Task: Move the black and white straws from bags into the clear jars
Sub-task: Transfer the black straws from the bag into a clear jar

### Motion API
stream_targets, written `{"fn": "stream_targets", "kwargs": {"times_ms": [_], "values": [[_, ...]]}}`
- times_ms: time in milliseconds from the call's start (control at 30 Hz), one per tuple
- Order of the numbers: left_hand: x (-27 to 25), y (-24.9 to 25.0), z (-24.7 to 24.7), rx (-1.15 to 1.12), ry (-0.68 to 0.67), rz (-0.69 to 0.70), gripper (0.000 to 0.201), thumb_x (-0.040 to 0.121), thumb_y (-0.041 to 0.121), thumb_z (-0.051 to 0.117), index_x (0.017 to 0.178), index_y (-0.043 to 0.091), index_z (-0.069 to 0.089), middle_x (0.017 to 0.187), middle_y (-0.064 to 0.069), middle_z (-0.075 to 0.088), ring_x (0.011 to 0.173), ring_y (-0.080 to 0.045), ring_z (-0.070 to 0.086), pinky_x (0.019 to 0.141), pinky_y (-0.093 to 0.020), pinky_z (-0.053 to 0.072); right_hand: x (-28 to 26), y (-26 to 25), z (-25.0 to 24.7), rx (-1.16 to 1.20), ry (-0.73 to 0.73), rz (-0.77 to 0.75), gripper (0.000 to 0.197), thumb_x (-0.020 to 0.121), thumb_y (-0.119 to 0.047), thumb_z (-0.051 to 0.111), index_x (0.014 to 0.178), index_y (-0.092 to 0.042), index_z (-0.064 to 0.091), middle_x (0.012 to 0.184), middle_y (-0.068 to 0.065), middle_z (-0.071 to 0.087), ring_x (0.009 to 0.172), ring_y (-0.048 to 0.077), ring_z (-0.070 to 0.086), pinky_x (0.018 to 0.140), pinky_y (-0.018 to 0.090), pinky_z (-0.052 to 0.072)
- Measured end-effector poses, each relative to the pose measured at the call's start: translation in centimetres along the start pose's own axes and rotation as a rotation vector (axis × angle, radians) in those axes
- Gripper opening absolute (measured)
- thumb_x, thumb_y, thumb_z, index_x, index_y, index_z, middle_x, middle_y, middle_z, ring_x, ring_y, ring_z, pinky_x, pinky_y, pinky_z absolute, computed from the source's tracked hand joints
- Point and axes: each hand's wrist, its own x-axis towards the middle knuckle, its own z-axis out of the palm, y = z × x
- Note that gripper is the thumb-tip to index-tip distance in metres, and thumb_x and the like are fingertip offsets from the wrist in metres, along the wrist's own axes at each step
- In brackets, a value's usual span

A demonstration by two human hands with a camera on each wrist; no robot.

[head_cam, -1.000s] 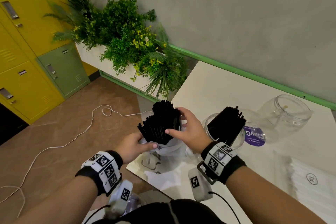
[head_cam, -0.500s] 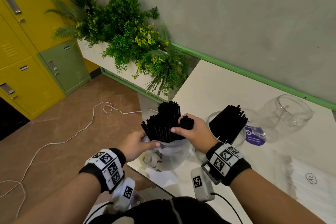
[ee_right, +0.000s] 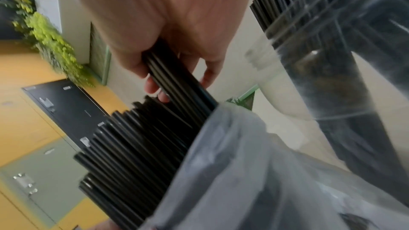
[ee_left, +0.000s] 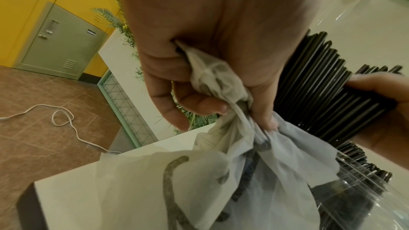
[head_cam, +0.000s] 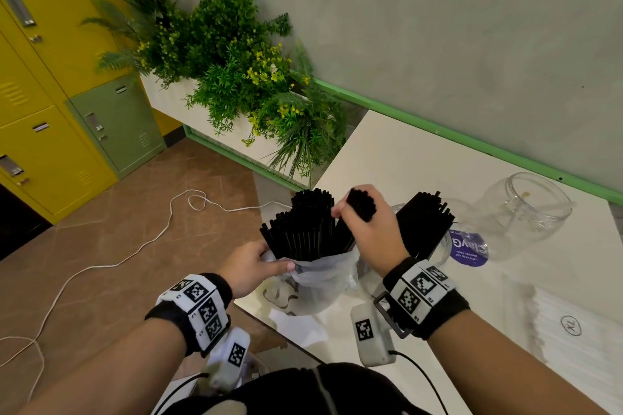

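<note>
I see the left hand (head_cam: 247, 266) w/ its grip pinched on the rim of the thin plastic bag (head_cam: 317, 283), at the near-left corner of the surface (head_cam: 421, 158). The right hand (head_cam: 372, 232) grip is clamped on a small bunch of black straws (head_cam: 360, 204), raised above the rest in the bag. Just right, a clear jar (head_cam: 441, 246) holds more black straws; a second jar (head_cam: 526, 209) lies on its side farther right.

Left hand (head_cam: 247, 266) fingers bunched tight, right hand (head_cam: 371, 232) apparently curled, gripping
</note>
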Motion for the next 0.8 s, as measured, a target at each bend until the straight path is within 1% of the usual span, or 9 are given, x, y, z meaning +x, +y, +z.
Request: {"fn": "stream_targets", "kwargs": {"times_ms": [100, 167, 233, 300, 367, 467, 633, 700, 800], "values": [[0.0, 0.2, 0.0, 0.024, 0.005, -0.001, 0.021, 0.083, 0.037, 0.069, 0.101, 0.03, 0.061, 0.093, 0.015, 0.065, 0.085, 0.001, 0.058, 0.068, -0.01, 0.043, 0.9, -2.0, -0.3, 0.119, 0.1, -0.074, 0.022, 0.093, -0.004, 0.053, 0.103, -0.023, 0.049, 0.082, 0.001, 0.066, 0.085, 0.027, 0.068, 0.092, 0.045, 0.051], [0.0, 0.4, 0.0, 0.041, 0.008, 0.0, 0.02, 0.083, 0.038, 0.069, 0.099, 0.03, 0.061, 0.094, 0.011, 0.066, 0.086, -0.005, 0.06, 0.071, -0.015, 0.044, 1.5, -3.4, -0.6, 0.131, 0.129, -0.105, 0.034, 0.095, -0.001, 0.05, 0.11, -0.031, 0.045, 0.081, 0.0, 0.065, 0.082, 0.026, 0.068, 0.091, 0.046, 0.052], [0.0, 0.5, 0.0, 0.063, 0.007, 0.007, 0.015, 0.083, 0.037, 0.069, 0.094, 0.033, 0.06, 0.091, 0.014, 0.065, 0.084, -0.005, 0.06, 0.069, -0.013, 0.043, 2.2, -4.6, -1.0, 0.096, 0.143, -0.145, 0.042, 0.096, 0.0, 0.048, 0.115, -0.036, 0.042, 0.084, 0.002, 0.064, 0.081, 0.024, 0.068, 0.088, 0.046, 0.054], [0.0, 0.7, 0.1, 0.059, 0.003, 0.021, 0.014, 0.084, 0.034, 0.069, 0.092, 0.036, 0.057, 0.086, 0.022, 0.06, 0.081, 0.001, 0.057, 0.063, -0.007, 0.041, 2.7, -5.8, -1.4, 0.083, 0.137, -0.172, 0.042, 0.095, 0.003, 0.047, 0.113, -0.036, 0.043, 0.088, 0.006, 0.062, 0.08, 0.025, 0.069, 0.085, 0.048, 0.055], [0.0, 0.7, 0.1, 0.042, -0.003, 0.025, 0.019, 0.085, 0.032, 0.069, 0.1, 0.033, 0.058, 0.09, 0.025, 0.058, 0.082, 0.005, 0.054, 0.065, -0.004, 0.04, 3.3, -7.2, -2.1, 0.109, 0.123, -0.197, 0.037, 0.095, 0.005, 0.047, 0.107, -0.03, 0.043, 0.087, 0.009, 0.06, 0.08, 0.026, 0.07, 0.082, 0.046, 0.056], [0.1, 0.6, 0.0, 0.028, -0.01, 0.027, 0.022, 0.084, 0.032, 0.069, 0.099, 0.04, 0.055, 0.096, 0.025, 0.058, 0.092, -0.002, 0.056, 0.072, -0.006, 0.04, 4.1, -9.3, -3.5, 0.176, 0.127, -0.243, 0.033, 0.095, 0.007, 0.046, 0.104, -0.024, 0.041, 0.086, 0.01, 0.058, 0.078, 0.028, 0.07, 0.078, 0.044, 0.057], [0.2, 0.7, -0.1, 0.027, -0.008, 0.025, 0.022, 0.084, 0.031, 0.07, 0.095, 0.041, 0.054, 0.096, 0.025, 0.059, 0.09, 0.003, 0.056, 0.07, -0.004, 0.04, 4.7, -11.0, -5.9, 0.24, 0.147, -0.24, 0.03, 0.094, 0.006, 0.048, 0.102, -0.021, 0.039, 0.083, 0.005, 0.059, 0.078, 0.028, 0.069, 0.078, 0.049, 0.057], [0.4, 0.5, 0.0, 0.026, -0.006, 0.02, 0.023, 0.083, 0.032, 0.071, 0.093, 0.043, 0.054, 0.098, 0.021, 0.062, 0.092, -0.001, 0.057, 0.073, -0.006, 0.041, 4.7, -11.1, -7.0, 0.242, 0.165, -0.227, 0.029, 0.094, 0.005, 0.048, 0.102, -0.021, 0.04, 0.082, 0.006, 0.059, 0.079, 0.029, 0.068, 0.079, 0.05, 0.057], [0.4, 0.3, 0.0, 0.02, -0.014, 0.007, 0.023, 0.082, 0.035, 0.071, 0.097, 0.042, 0.056, 0.105, 0.013, 0.065, 0.098, -0.004, 0.059, 0.081, -0.017, 0.045, 4.6, -10.8, -8.6, 0.209, 0.202, -0.196, 0.029, 0.094, 0.004, 0.048, 0.102, -0.022, 0.04, 0.083, 0.006, 0.059, 0.08, 0.028, 0.068, 0.08, 0.051, 0.057]]}}
